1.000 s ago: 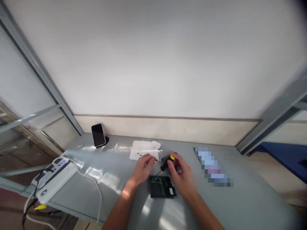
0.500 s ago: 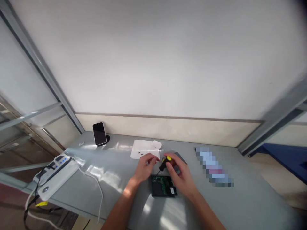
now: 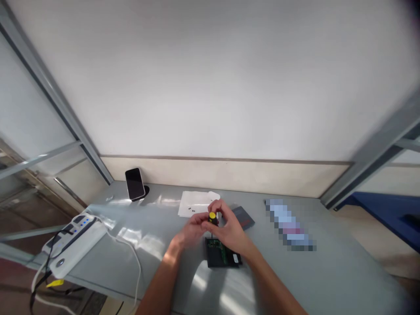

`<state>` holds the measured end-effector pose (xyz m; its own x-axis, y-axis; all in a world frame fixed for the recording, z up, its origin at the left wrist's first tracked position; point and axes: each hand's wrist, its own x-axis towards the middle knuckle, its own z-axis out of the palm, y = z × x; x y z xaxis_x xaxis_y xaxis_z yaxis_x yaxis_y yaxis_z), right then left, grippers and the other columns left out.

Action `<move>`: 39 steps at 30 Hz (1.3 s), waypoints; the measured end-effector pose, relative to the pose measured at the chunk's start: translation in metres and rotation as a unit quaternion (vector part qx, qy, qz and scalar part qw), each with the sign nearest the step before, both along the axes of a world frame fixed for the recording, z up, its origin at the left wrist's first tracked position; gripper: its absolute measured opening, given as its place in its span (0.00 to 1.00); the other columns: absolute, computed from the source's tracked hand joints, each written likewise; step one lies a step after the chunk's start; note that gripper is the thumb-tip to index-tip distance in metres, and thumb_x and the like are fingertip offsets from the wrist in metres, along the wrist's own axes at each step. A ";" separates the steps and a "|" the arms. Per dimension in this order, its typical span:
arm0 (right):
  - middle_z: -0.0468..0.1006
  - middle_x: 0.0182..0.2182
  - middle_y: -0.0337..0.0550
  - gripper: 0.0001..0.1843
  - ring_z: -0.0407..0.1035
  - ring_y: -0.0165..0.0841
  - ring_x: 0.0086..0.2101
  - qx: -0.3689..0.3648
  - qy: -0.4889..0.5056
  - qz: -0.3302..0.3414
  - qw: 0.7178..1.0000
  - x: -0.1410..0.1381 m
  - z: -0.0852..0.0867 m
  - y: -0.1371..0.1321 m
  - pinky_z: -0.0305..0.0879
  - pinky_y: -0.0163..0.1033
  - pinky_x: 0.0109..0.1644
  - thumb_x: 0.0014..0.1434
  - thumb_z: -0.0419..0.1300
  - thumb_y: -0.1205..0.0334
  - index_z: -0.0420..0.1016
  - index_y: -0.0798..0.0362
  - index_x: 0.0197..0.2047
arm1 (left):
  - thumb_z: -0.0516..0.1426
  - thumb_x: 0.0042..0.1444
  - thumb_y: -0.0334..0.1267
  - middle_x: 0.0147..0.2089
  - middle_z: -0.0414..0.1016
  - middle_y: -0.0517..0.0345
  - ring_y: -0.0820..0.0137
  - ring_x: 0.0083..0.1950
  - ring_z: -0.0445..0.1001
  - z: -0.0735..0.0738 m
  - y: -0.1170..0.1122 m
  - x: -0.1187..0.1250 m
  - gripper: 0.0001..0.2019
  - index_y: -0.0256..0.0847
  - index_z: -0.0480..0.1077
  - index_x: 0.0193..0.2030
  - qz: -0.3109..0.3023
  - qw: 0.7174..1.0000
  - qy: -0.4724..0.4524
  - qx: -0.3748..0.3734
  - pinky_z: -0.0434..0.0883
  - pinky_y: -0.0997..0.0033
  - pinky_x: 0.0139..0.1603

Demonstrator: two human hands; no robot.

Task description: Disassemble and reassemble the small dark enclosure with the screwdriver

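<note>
My right hand (image 3: 229, 227) is closed round a small screwdriver (image 3: 212, 217) with a black and yellow handle. The screwdriver stands nearly upright, its shaft pointing down at the far left part of a black device with an exposed green circuit board (image 3: 223, 254), which lies on the grey table. My left hand (image 3: 193, 229) is at the left of the handle, fingers drawn together close to it; whatever they pinch is hidden. Just behind the right hand lies a flat dark grey cover (image 3: 243, 218).
White paper (image 3: 193, 200) with several tiny dark screws (image 3: 191, 209) lies behind my hands. A phone-like screen on a stand (image 3: 135, 183) is at the back left. A white power strip (image 3: 77, 245) with cables sits at the left edge, a blurred-out object (image 3: 290, 225) at the right.
The screwdriver has moved left and turned from tilted to nearly upright in my right hand. My left hand has come up against its handle. More of the grey cover shows.
</note>
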<state>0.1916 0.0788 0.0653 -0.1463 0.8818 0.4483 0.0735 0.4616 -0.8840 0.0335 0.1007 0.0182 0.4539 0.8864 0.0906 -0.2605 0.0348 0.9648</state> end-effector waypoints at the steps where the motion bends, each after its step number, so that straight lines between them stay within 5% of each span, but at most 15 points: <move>1: 0.74 0.39 0.40 0.12 0.70 0.36 0.37 -0.014 0.004 0.015 1.000 0.003 0.000 -0.002 0.69 0.39 0.41 0.59 0.69 0.53 0.71 0.47 0.40 | 0.70 0.48 0.63 0.33 0.77 0.52 0.60 0.38 0.75 -0.002 0.000 0.002 0.27 0.38 0.77 0.35 -0.009 1.000 0.004 0.000 0.74 0.60 0.43; 3: 0.77 0.43 0.44 0.15 0.71 0.36 0.34 -0.059 0.016 0.066 0.996 0.010 0.002 -0.006 0.70 0.39 0.37 0.65 0.63 0.45 0.76 0.46 0.47 | 0.66 0.52 0.66 0.31 0.75 0.52 0.61 0.37 0.74 -0.007 0.001 0.005 0.28 0.39 0.76 0.31 -0.029 1.000 0.009 0.001 0.73 0.60 0.42; 6: 0.79 0.40 0.44 0.22 0.70 0.34 0.28 -0.108 0.035 0.118 0.986 0.017 0.006 -0.007 0.70 0.40 0.32 0.69 0.55 0.40 0.79 0.48 0.44 | 0.64 0.54 0.68 0.30 0.74 0.52 0.62 0.36 0.72 -0.011 0.003 0.006 0.28 0.41 0.75 0.30 -0.046 0.999 0.004 -0.002 0.73 0.59 0.43; 11: 0.79 0.36 0.42 0.14 0.74 0.38 0.37 -0.029 0.045 0.015 0.998 0.008 0.004 -0.002 0.73 0.41 0.42 0.63 0.67 0.47 0.75 0.48 0.38 | 0.67 0.55 0.62 0.43 0.78 0.50 0.61 0.44 0.75 -0.010 0.004 0.000 0.26 0.41 0.78 0.47 -0.038 0.999 -0.027 -0.013 0.74 0.59 0.49; 14: 0.78 0.36 0.41 0.14 0.74 0.38 0.39 -0.020 0.039 -0.062 0.997 0.002 -0.001 -0.002 0.72 0.42 0.47 0.60 0.70 0.51 0.71 0.47 0.37 | 0.71 0.54 0.54 0.38 0.77 0.54 0.65 0.40 0.74 -0.009 0.005 -0.001 0.21 0.39 0.79 0.44 -0.056 0.998 -0.025 -0.014 0.73 0.64 0.45; 19: 0.79 0.39 0.43 0.18 0.71 0.35 0.32 -0.057 0.028 0.062 0.996 0.009 -0.005 -0.004 0.70 0.40 0.36 0.70 0.58 0.44 0.77 0.47 0.53 | 0.70 0.55 0.55 0.33 0.75 0.56 0.67 0.37 0.72 -0.011 0.007 0.000 0.20 0.37 0.78 0.36 -0.074 0.997 -0.033 -0.008 0.71 0.66 0.45; 21: 0.78 0.37 0.42 0.19 0.69 0.33 0.28 -0.067 0.037 0.083 0.994 0.013 -0.006 -0.004 0.68 0.40 0.33 0.73 0.54 0.43 0.78 0.47 0.52 | 0.70 0.56 0.56 0.33 0.75 0.55 0.66 0.38 0.73 -0.013 0.008 0.000 0.21 0.37 0.79 0.36 -0.073 0.996 -0.042 -0.008 0.71 0.66 0.45; 26: 0.79 0.40 0.44 0.12 0.74 0.40 0.43 -0.007 0.027 -0.012 1.000 0.014 -0.009 0.000 0.71 0.45 0.50 0.64 0.67 0.48 0.74 0.47 0.43 | 0.74 0.49 0.54 0.41 0.78 0.54 0.65 0.43 0.76 -0.013 0.008 -0.003 0.26 0.39 0.79 0.48 -0.041 0.998 -0.052 -0.012 0.71 0.67 0.47; 29: 0.79 0.37 0.42 0.13 0.73 0.40 0.41 -0.021 0.013 -0.035 0.999 0.013 -0.008 -0.001 0.70 0.45 0.49 0.61 0.69 0.50 0.72 0.47 0.41 | 0.74 0.50 0.53 0.39 0.78 0.54 0.64 0.42 0.76 -0.007 0.007 -0.003 0.25 0.36 0.79 0.45 -0.050 0.999 -0.020 -0.002 0.69 0.67 0.45; 35: 0.78 0.39 0.43 0.18 0.71 0.36 0.33 -0.059 0.022 0.076 0.995 0.022 -0.003 -0.002 0.69 0.43 0.42 0.73 0.55 0.44 0.79 0.46 0.52 | 0.70 0.54 0.57 0.36 0.78 0.53 0.61 0.40 0.75 0.002 0.006 -0.005 0.20 0.39 0.80 0.37 -0.073 0.997 0.003 0.025 0.69 0.62 0.47; 39: 0.78 0.41 0.44 0.17 0.71 0.39 0.38 -0.061 0.043 0.090 0.993 0.025 -0.003 0.001 0.69 0.44 0.45 0.68 0.62 0.43 0.79 0.46 0.47 | 0.69 0.56 0.54 0.39 0.79 0.56 0.63 0.42 0.75 0.000 0.006 -0.008 0.19 0.42 0.81 0.44 -0.051 0.999 0.004 0.004 0.68 0.64 0.48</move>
